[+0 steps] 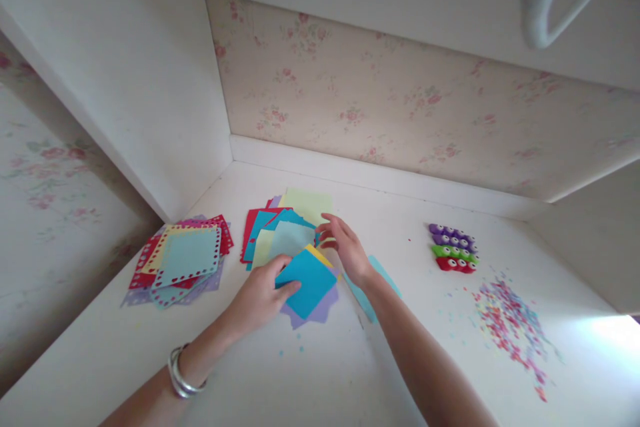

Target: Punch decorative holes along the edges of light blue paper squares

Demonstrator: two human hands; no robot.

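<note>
My left hand [263, 293] rests on a blue paper square [307, 280] that tops a small pile of yellow and purple squares, its fingers curled over the square's left edge. My right hand [345, 247] reaches over the spread pile of coloured paper squares [280, 230] behind it, fingers pinched near a light blue sheet. A silver bracelet [183, 373] sits on my left wrist. Another light blue sheet [380, 273] lies under my right forearm.
A stack of punched, hole-edged squares [183, 257] lies at the left. Purple, green and red paper punches [453, 248] stand at the right, with scattered confetti [507, 320] in front of them. White shelf walls close the left and back.
</note>
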